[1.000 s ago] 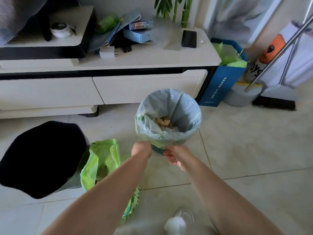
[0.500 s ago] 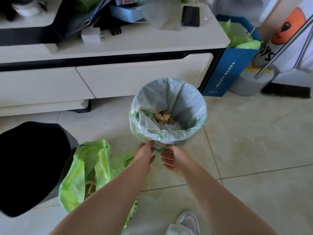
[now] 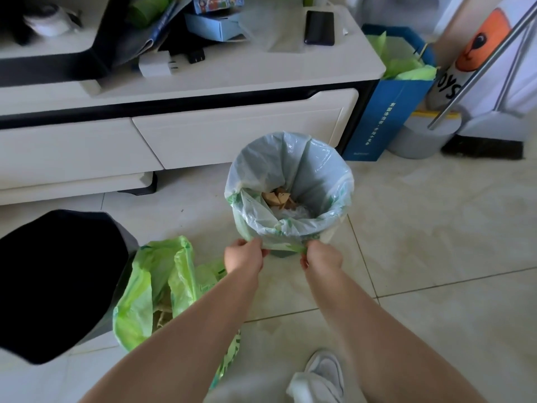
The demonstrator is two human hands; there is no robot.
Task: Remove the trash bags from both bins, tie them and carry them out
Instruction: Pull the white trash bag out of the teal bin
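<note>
Step in hand: freeing the second liner. A pale bag [image 3: 302, 175] lines a small bin [image 3: 283, 253] at frame centre, its hem folded down over the rim; only a dark sliver of the bin shows, between the hands. Brown scraps [image 3: 277, 197] and white paper lie low inside.

Left hand [image 3: 244, 258] is closed, pinching the folded hem at the near edge. Right hand [image 3: 321, 258], just beside it, is likewise closed on the same hem. Both grips sit on plastic, not on the bin.

A green bag [image 3: 154, 286] lies slumped on the floor [image 3: 436, 257] at lower left, mouth open, not tied, beside a black bin [image 3: 55, 283] that shows no liner. Judgement: first bag is out, tying is pending for both.

Next move likely calls for peeling the hem up and off the rim all round, then lifting straight up. The bin looks light and may rise with the bag.
</note>
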